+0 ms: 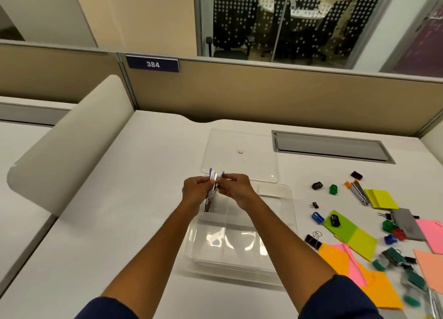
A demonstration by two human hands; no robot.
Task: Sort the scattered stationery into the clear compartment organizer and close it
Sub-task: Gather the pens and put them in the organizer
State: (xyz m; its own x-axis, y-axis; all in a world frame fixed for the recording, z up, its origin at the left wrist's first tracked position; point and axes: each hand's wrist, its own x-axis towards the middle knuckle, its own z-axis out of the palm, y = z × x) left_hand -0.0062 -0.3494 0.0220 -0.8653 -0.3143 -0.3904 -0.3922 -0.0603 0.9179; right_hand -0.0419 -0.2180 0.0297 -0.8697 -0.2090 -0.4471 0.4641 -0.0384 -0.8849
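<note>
Both hands hold a small purple-and-metal stapler [214, 187] upright above the far left corner of the clear compartment organizer [285, 225]. My left hand [195, 191] grips its body from the left. My right hand [236, 190] pinches its top end from the right. The organizer's compartments look bare. Its clear lid [242, 141] lies flat on the desk behind it, with a small pink dot on it. Scattered stationery lies to the right: sticky note pads [359, 239], binder clips [312, 239], sharpeners [317, 217] and a second stapler [359, 193].
A cable tray slot [333, 146] is set into the white desk at the back right. A beige partition [239, 95] with a "384" sign runs along the far edge. A curved white divider [72, 146] stands to the left.
</note>
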